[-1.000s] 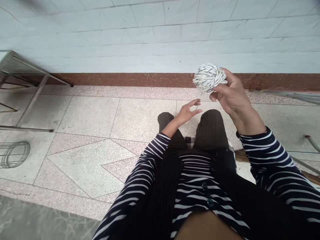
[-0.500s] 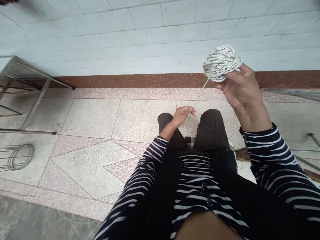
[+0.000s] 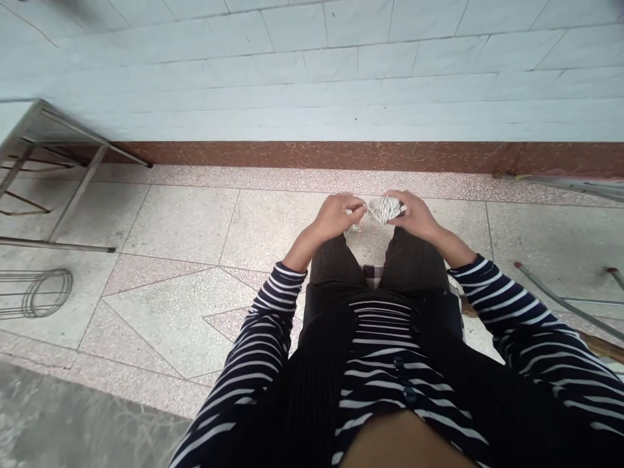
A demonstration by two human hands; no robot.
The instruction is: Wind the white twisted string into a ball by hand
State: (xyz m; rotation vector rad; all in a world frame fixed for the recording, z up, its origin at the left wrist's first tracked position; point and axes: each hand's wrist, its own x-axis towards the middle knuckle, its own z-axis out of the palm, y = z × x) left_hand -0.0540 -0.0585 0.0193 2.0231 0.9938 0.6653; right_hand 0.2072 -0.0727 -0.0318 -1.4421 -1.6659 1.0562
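Cord ball (image 3: 389, 208) being gripped by right hand (image 3: 415, 214), fingers curled round it; strand (image 3: 373, 213) being pinched by left hand (image 3: 337, 216), fingertips pressed together.

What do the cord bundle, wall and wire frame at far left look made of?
Cord bundle: likely textile fibre, cotton or synthetic unclear; matte, whitish, wound strands.
Wall: probably glazed ceramic tile; pale, smooth, gridded by thin joints.
Wire frame: likely metal, dull grey; thin rods bent into rings.

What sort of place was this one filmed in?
Probably a room or covered porch, perhaps at a home: there is a tiled wall, a patterned, speckled floor and a metal-framed table at the picture's left.
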